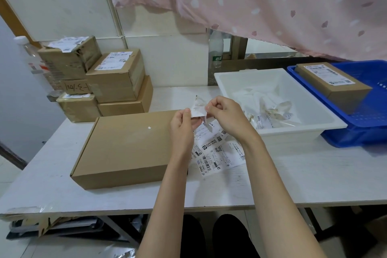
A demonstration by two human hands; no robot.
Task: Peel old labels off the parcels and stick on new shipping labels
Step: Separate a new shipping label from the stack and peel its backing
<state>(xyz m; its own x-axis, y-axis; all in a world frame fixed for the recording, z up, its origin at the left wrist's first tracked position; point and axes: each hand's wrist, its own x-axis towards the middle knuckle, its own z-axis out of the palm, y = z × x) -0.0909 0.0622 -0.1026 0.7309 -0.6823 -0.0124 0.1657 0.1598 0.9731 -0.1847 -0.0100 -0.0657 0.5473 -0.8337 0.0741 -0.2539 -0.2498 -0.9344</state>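
A flat brown parcel point(127, 148) lies on the white table in front of me, its top bare except for a small white scrap point(149, 128). Above its right edge, my left hand point(182, 125) and my right hand point(226, 115) both pinch a crumpled, torn old label point(198, 109) between them. Under my hands, several new shipping labels point(217, 153) with barcodes lie spread on the table to the right of the parcel.
A white tray point(293, 130) holding crumpled peeled labels sits to the right. Beyond it, a blue basket point(356, 138) holds a labelled box point(333, 84). A stack of labelled parcels point(100, 77) stands at the back left. A pink curtain hangs above.
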